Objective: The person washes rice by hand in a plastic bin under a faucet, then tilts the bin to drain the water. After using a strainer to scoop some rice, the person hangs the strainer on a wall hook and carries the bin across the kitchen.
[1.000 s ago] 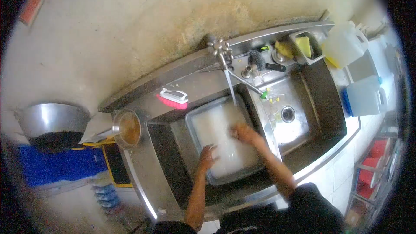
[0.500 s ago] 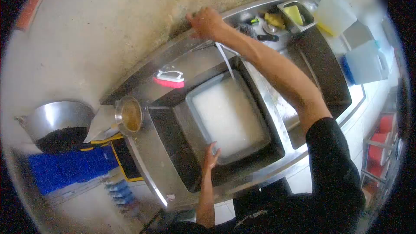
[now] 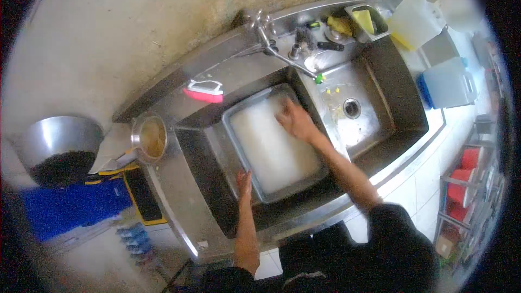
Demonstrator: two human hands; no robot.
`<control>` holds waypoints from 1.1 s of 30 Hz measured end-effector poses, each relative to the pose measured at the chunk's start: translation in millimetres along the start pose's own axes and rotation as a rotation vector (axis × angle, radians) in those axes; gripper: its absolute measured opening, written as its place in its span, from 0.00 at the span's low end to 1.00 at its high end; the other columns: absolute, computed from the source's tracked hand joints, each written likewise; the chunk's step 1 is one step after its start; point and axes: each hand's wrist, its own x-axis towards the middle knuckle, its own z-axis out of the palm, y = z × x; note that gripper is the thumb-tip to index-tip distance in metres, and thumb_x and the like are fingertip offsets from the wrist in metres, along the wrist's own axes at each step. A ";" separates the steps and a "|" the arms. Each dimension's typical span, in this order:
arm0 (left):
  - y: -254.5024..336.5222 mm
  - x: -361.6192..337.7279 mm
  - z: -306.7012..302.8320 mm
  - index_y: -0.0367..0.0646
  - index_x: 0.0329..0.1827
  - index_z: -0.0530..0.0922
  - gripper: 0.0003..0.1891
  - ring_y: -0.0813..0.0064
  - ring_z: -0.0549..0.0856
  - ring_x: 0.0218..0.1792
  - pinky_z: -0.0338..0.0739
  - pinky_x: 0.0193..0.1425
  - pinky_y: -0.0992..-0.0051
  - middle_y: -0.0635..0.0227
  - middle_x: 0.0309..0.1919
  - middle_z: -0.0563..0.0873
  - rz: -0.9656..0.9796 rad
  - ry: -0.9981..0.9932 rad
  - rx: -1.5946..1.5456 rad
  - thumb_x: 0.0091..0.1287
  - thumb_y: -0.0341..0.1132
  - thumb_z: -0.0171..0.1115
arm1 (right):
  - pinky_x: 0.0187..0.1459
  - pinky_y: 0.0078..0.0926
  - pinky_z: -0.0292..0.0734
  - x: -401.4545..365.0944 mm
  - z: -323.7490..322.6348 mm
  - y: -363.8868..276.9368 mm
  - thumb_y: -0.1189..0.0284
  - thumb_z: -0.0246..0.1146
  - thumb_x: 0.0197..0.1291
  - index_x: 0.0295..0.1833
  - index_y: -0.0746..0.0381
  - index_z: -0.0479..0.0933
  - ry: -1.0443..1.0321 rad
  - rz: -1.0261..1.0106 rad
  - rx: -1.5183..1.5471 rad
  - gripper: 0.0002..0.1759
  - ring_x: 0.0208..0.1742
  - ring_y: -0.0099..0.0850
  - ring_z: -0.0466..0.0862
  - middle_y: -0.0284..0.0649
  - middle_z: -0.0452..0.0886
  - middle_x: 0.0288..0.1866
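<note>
A grey plastic tub of cloudy whitish water sits tilted in the left sink basin. My left hand is at the tub's left rim near the front corner, thumb and fingers around the edge. Over the water hovers my right hand, its fingers apart and slightly blurred, nothing in them. Behind it, the faucet has its spout swung toward the right basin, with a green tip at the end.
A pink-bristled brush lies on the back ledge. Left stand a strainer and a large metal bowl with dark contents. A metal container with a yellow sponge and plastic jugs are to the right; the right basin shows its drain.
My right hand has come down from the faucet to over the tub. The water stream into the tub has stopped, and the spout now points toward the right basin. My left hand stays at the rim.
</note>
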 end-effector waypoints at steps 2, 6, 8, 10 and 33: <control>17.5 4.3 6.1 0.32 0.63 0.65 0.35 0.62 0.76 0.55 0.69 0.60 0.65 0.56 0.54 0.79 -0.023 -0.009 -0.153 0.58 0.44 0.68 | 0.67 0.45 0.56 -53.6 67.8 101.2 0.55 0.60 0.59 0.69 0.69 0.54 0.047 0.083 -0.308 0.41 0.67 0.56 0.62 0.61 0.62 0.66; -22.5 44.7 -1.9 0.33 0.55 0.72 0.29 0.67 0.78 0.49 0.70 0.56 0.69 0.58 0.48 0.81 -0.067 0.001 0.077 0.58 0.44 0.69 | 0.73 0.45 0.44 -101.3 103.4 172.7 0.52 0.51 0.65 0.73 0.69 0.42 -0.107 0.322 -0.275 0.44 0.75 0.51 0.46 0.58 0.46 0.74; -14.3 38.9 -1.7 0.34 0.52 0.75 0.26 0.69 0.79 0.46 0.71 0.53 0.70 0.59 0.46 0.82 -0.080 0.013 0.112 0.58 0.44 0.69 | 0.74 0.44 0.43 -111.0 111.3 182.0 0.51 0.48 0.68 0.74 0.67 0.40 0.072 0.183 -0.376 0.42 0.77 0.48 0.42 0.55 0.42 0.76; -7.3 36.8 -3.2 0.35 0.46 0.76 0.23 0.72 0.79 0.43 0.72 0.47 0.69 0.63 0.43 0.82 -0.003 -0.085 0.269 0.58 0.45 0.69 | 0.74 0.44 0.43 -118.5 111.7 190.4 0.52 0.47 0.68 0.74 0.65 0.40 0.119 0.179 -0.060 0.41 0.77 0.47 0.43 0.54 0.43 0.76; 49.5 -54.1 -22.9 0.39 0.50 0.74 0.20 0.77 0.75 0.20 0.71 0.19 0.75 0.70 0.25 0.78 -0.068 -0.114 0.176 0.60 0.43 0.65 | 0.55 0.46 0.65 -102.2 129.7 259.2 0.56 0.51 0.65 0.65 0.63 0.60 -0.893 0.335 3.310 0.29 0.55 0.44 0.66 0.52 0.65 0.58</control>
